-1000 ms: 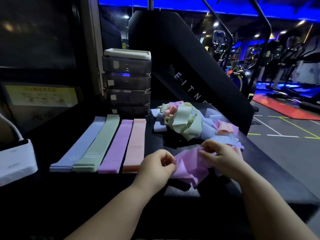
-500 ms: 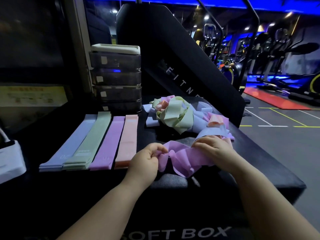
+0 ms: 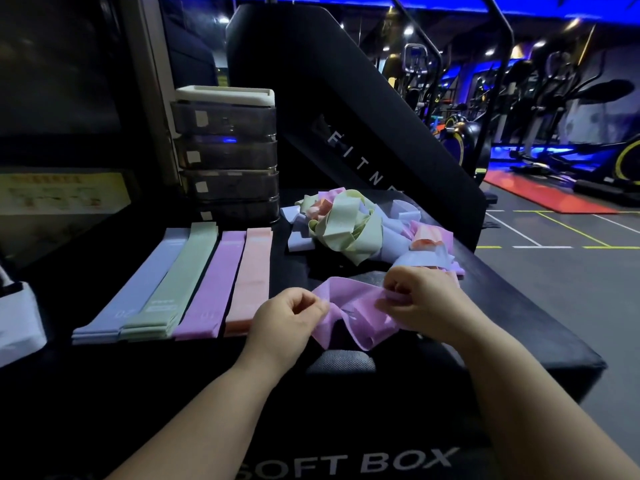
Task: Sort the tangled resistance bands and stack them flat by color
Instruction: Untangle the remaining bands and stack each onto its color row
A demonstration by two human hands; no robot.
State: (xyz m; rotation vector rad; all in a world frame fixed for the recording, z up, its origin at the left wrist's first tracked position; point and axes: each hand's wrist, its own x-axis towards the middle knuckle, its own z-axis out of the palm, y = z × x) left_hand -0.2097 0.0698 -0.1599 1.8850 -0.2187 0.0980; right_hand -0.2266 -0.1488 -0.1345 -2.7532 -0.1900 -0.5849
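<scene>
Holds a crumpled purple band (image 3: 349, 306) over the front part of a black padded box (image 3: 519, 323). Grips its left end with the left hand (image 3: 287, 317), fingers curled tight round the fabric. Pinches its right end with the right hand (image 3: 422, 299), fingers bent over the edge. Lets it sag in folds between the two.

On the box top, to the left of the hands: four flat stacks laid side by side, edges touching, namely a blue stack (image 3: 138, 282), a green stack (image 3: 176, 275), a purple stack (image 3: 216, 282) and a pink stack (image 3: 254, 271). Behind the hands, towards the back right: a tangled pile (image 3: 346, 226) of green, blue, pink and purple bands, just beyond the right hand.

On the front face of the box, in white letters: SOFT BOX. At the back left, a drawer unit (image 3: 227, 157) of smoky clear trays with a white top. Behind the pile, a slanted black panel (image 3: 346, 98) lettered FITN. At the far left edge, a white object (image 3: 17, 323), only partly in view.

Beyond, a dim gym under blue lights: a grey floor (image 3: 554, 271) with yellow and white lines, a red mat (image 3: 540, 192), and rows of exercise machines (image 3: 571, 98).
</scene>
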